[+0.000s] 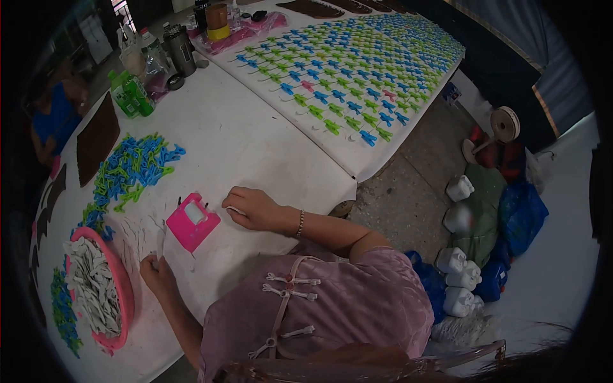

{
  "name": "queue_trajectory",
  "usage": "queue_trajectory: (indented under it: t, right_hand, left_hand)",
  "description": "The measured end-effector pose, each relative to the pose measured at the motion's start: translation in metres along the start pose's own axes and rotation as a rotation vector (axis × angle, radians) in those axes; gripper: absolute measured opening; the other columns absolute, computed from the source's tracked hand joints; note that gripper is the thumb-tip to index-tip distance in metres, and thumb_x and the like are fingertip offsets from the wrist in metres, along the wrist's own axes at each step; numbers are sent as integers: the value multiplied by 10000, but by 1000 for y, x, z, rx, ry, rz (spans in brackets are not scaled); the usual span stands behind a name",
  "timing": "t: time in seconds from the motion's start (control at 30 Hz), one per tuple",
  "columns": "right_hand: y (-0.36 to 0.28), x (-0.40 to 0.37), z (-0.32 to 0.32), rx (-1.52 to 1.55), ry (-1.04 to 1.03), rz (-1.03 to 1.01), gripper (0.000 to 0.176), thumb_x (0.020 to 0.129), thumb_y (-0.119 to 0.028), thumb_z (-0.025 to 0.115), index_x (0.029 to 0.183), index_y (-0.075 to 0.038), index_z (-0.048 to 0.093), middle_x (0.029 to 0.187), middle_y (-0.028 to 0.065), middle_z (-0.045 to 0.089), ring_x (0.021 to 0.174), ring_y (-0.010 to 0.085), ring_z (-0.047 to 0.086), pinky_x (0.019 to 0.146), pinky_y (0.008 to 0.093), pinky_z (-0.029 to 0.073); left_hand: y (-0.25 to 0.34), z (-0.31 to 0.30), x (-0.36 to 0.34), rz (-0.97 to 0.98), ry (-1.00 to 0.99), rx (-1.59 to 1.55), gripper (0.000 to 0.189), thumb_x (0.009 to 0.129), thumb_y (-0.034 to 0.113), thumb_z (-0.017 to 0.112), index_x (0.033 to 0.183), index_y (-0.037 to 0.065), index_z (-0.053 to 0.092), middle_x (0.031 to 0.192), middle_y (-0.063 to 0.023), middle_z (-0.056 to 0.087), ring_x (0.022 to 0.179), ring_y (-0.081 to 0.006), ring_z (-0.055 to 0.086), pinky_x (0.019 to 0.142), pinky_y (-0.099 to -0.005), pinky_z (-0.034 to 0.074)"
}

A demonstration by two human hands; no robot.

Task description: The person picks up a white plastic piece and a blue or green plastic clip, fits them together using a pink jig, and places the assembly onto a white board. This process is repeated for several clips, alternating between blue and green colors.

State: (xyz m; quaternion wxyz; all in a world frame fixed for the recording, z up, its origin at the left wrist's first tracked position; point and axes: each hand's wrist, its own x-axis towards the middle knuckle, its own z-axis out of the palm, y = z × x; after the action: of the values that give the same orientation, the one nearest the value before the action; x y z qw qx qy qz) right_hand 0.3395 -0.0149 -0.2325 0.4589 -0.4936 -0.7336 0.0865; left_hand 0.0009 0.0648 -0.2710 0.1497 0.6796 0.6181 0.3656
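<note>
We keep the pink dispenser (189, 233) between both hands, inward from the near edge of the surface (214, 131), presumably so that either hand reaches its white roll (194, 212) with little travel. The right hand (252, 209) rests just beside the dispenser, toward the right corner; its fingers are closed, pinching a small pale piece (237, 210), likely to keep it controlled. The left hand (158, 276) sits between dispenser and tub, nearer the near edge. Its fingertips are drawn together; we cannot tell whether they grip anything.

We station the pink tub (122, 274) near the left end, beside the left hand. Its raised wall contains the loose pale strips (94, 287), probably to prevent scattering. The blue and green clips (131, 169) lie heaped beyond the tub, apparently for picking singly without sorting by colour. On the second surface (377, 158), past the seam, the clips stand in spaced rows up to its near edge, which likely keeps the attached pieces apart.
</note>
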Motion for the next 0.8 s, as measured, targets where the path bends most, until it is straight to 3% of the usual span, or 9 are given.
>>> queue_trajectory:
  t: [0.03,0.17,0.27,0.3,0.37,0.43,0.53,0.8]
  right_hand:
    - [1,2,3,10,7,-7,127,810,-70,599,935,-65,576,849,89,551,737,279,575,619,380,477]
    - [5,11,6,12,11,-39,99,823,-86,609,917,-58,596,833,88,569,740,274,585,634,372,483]
    - [10,22,9,27,-23,-41,104,836,-100,617,926,-48,618,845,95,590,749,274,597,652,365,491]
    - [9,28,8,44,-44,-24,106,836,-91,619,930,-42,626,855,102,601,754,277,604,659,360,496]
    - [5,44,6,104,-84,-4,107,841,-71,621,938,-28,637,876,111,618,761,268,619,678,343,509]
    - [-1,59,7,229,-140,62,111,860,-58,617,962,-18,637,904,104,632,784,222,638,705,313,520]
    - [-14,75,12,475,-228,248,138,906,-70,598,1031,-16,621,944,59,646,853,124,632,764,272,515]
    - [-15,81,27,575,-365,242,163,904,-62,611,1058,-9,607,929,25,645,873,92,604,779,247,485]
  left_hand:
    - [-3,-2,2,-93,-62,-22,157,789,70,643,888,-15,558,820,-103,553,764,-206,530,714,-321,445]
    - [-18,-27,17,-133,-69,-92,135,835,92,635,899,-7,569,767,-56,539,708,-132,494,660,-271,431]
    - [-35,-48,29,72,88,-238,114,903,96,602,954,-3,583,804,-26,556,730,-98,493,672,-230,426]
    - [-18,-54,32,121,119,-297,107,918,91,591,976,1,590,836,-22,569,755,-96,501,688,-226,428]
    - [-8,-58,38,32,47,-398,121,922,95,597,1001,2,597,893,-20,582,805,-92,519,731,-221,435]
    - [40,-55,37,82,-21,-593,122,904,53,608,1018,10,613,950,-26,612,868,-90,562,778,-225,457]
    - [84,-45,36,229,-43,-428,121,862,48,649,979,23,628,884,-31,628,791,-100,583,727,-238,472]
    - [121,-24,34,285,-171,-500,95,857,81,644,926,19,624,860,-46,628,770,-124,589,693,-264,470]
